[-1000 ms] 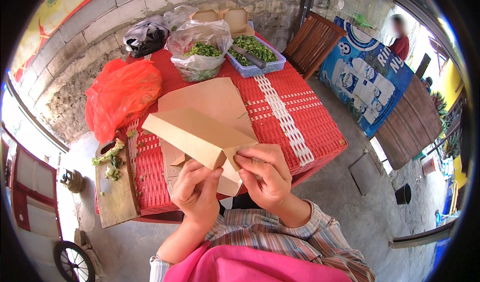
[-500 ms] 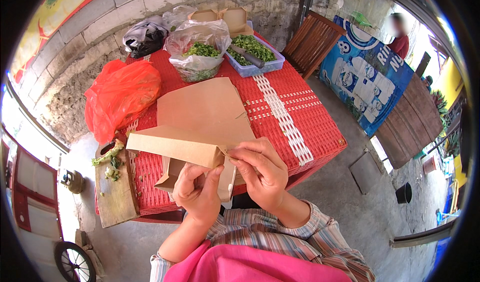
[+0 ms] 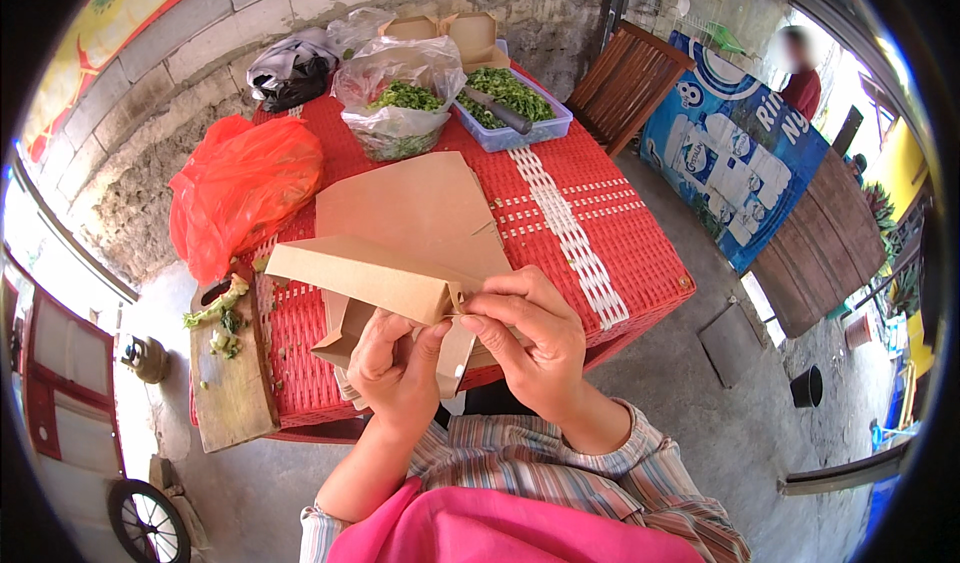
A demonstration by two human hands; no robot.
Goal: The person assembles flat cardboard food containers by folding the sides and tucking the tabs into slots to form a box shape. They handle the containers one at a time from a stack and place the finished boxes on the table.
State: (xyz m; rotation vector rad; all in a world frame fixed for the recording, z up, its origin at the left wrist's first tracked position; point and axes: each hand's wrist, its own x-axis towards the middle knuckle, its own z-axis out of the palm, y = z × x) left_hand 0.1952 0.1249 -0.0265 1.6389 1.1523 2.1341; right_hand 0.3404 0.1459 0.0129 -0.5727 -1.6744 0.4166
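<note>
A brown cardboard box (image 3: pixel 365 281), partly folded, is held tilted above the near edge of the table. At its near right corner the fingertips of my left hand (image 3: pixel 398 373) and my right hand (image 3: pixel 532 341) almost meet. My left thumb and forefinger pinch the corner from below. My right thumb and fingers grip a small flap on the same corner. Beneath the box, more folded cardboard (image 3: pixel 342 341) shows in part. A flat cardboard sheet (image 3: pixel 405 203) lies just beyond, and the box hides some of it.
The red woven table (image 3: pixel 600 243) carries an orange plastic bag (image 3: pixel 240 193), a cutting board (image 3: pixel 235 393) with vegetable scraps, a clear bag of chopped greens (image 3: pixel 395 128) and a blue tub (image 3: pixel 530 135) of greens with a knife (image 3: pixel 497 111) on top. A wooden chair (image 3: pixel 630 88) stands behind.
The box has shifted slightly right and down, and its raised side shows from a different angle. Both hands stay pinched at the same corner, having moved a little with it.
</note>
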